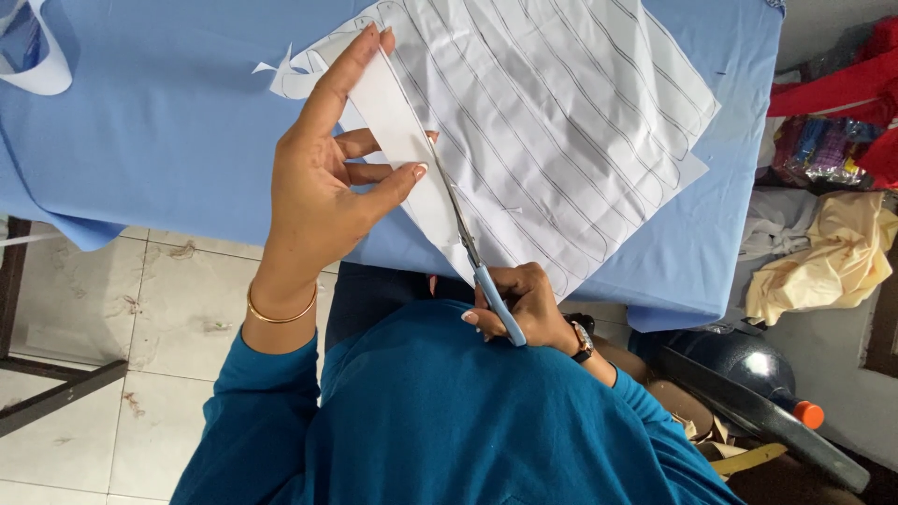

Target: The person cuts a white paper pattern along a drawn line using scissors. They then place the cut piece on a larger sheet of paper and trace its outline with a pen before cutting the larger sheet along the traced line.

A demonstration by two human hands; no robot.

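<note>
Seen from above, a person in a teal long-sleeved top is cutting a white sheet of paper (552, 122) that lies on a table draped in light blue cloth (168, 122). The sheet is marked with long curved pencil lines running side by side.

The right hand (524, 304) is closed around the blue handles of a pair of scissors (472, 252), fingers curled through the loops, a dark wristwatch (582, 342) on the wrist. The blades point up and away from the body and sit in the paper at its lower left edge, partly open around the cut.

The left hand (327, 178) holds the narrow strip (402, 131) already separated on the left of the blades. Its forefinger lies stretched along the strip, the thumb pinches it from below, and the other fingers are loosely bent. A gold bangle (281, 310) circles that wrist.

The cut looks to be partway along one of the outer lines, with most of the marked sheet uncut. Going further would probably call for steady tension on the strip and small, guided closures along the curve.

A small offcut of paper (281, 70) lies on the cloth nearby. Crumpled yellow fabric (832, 262) sits off to the right.
</note>
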